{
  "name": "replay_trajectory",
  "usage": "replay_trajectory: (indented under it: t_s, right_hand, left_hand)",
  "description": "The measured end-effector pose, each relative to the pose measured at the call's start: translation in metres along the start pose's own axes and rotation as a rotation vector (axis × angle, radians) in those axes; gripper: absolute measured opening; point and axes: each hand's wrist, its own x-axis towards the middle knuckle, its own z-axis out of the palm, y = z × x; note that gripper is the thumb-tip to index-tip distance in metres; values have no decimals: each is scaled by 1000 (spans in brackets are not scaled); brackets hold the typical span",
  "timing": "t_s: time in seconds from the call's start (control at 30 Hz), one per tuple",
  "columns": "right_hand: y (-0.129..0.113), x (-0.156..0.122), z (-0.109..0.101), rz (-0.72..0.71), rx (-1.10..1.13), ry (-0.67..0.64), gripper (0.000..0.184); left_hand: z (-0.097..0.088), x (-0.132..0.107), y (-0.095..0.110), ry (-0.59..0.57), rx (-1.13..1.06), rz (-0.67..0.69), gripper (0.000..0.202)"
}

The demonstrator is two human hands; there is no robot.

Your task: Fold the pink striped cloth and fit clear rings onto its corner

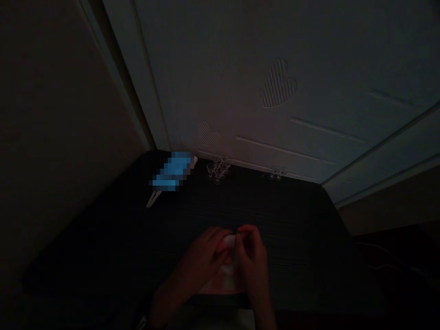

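Observation:
The scene is very dark. My left hand (204,256) and my right hand (252,256) meet over the near middle of a black table (295,220). Both hands are closed in a pinch on a small pale object (229,241) held between their fingertips; I cannot make out what it is. Under the hands lies a pale sheet or cloth (223,280), near the table's front edge. A tiny dark piece seems to sit at my right fingertips.
A lit blue screen (173,171) stands at the table's back left. Several small clear glasses (218,168) cluster at the back centre, and a few more (277,174) stand to their right. A pale cabinet door with heart shapes (279,85) rises behind.

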Motion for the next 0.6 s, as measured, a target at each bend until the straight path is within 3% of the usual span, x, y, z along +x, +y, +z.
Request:
replay_trajectory:
  t_s: [0.6]
  right_hand:
    - [9,6,-18,-52,-230,64,11]
  left_hand:
    - [4,1,-6,2,111,4,39]
